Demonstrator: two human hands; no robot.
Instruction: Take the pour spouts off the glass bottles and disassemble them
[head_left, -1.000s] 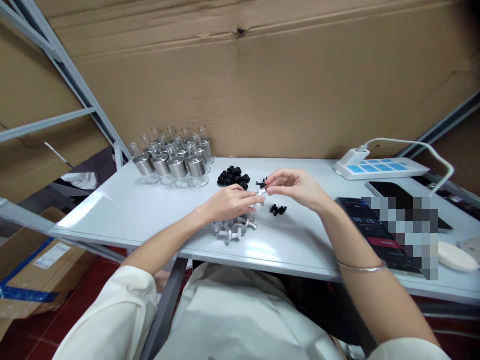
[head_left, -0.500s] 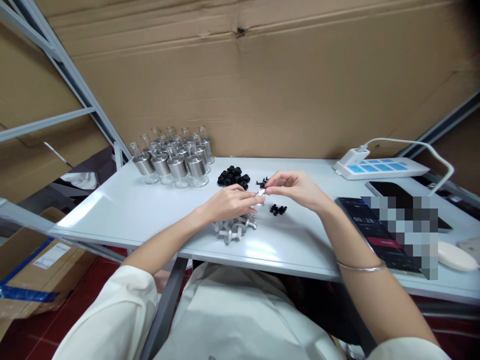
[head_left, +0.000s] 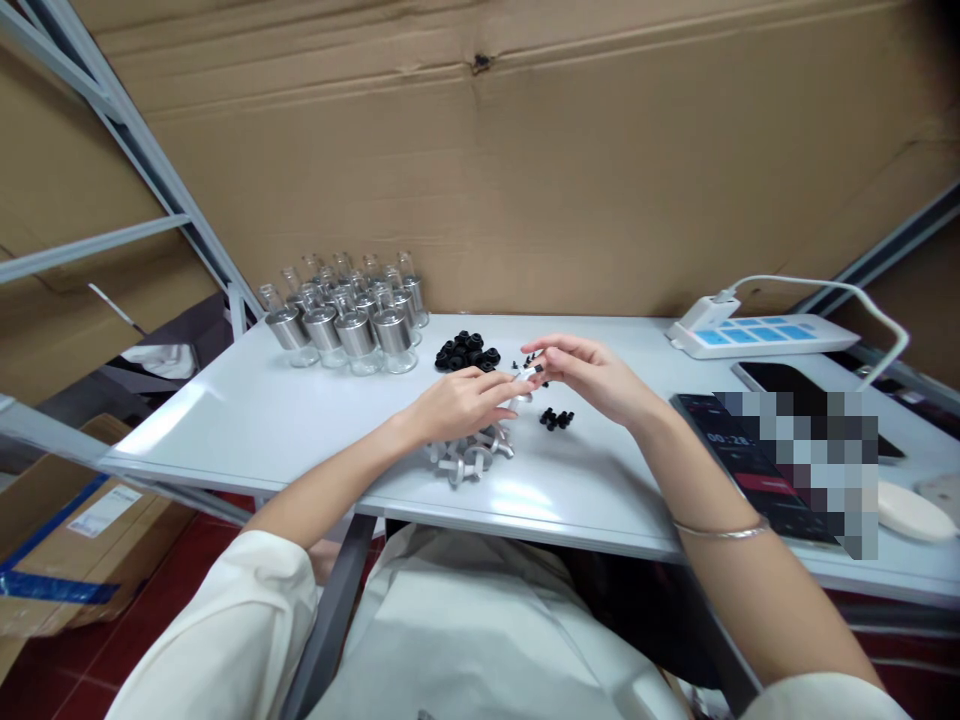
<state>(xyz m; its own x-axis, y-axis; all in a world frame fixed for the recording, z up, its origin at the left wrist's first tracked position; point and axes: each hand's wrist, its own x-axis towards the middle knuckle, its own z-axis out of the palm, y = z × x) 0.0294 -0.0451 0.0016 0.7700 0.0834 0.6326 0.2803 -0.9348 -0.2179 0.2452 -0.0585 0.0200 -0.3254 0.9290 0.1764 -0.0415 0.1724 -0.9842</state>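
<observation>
Over the middle of the table, my left hand (head_left: 469, 402) pinches a small silver-white spout-like piece (head_left: 526, 374) at its fingertips. A small black part (head_left: 536, 369) shows at that piece's right end. My right hand (head_left: 581, 370) meets it there, with thumb and fingers curled about the black part and the forefinger raised above. Below my left hand lies a pile of silver-white flanged pieces (head_left: 466, 465), partly covered by the hand. Black round stoppers (head_left: 466, 352) are heaped behind it. More tiny black parts (head_left: 556, 419) lie just under my right hand.
Several glass bottles with metal sleeves (head_left: 358, 335) stand at the back left. To the right are a power strip (head_left: 765, 337) with a plugged-in charger, a phone with a timer (head_left: 750, 455), another dark phone (head_left: 795, 385) and a round white object (head_left: 911, 512). Cardboard walls the back.
My right forefinger has lifted and stretched leftward. The silver-white piece has turned, and a black part now shows at its end. My left hand has barely moved.
</observation>
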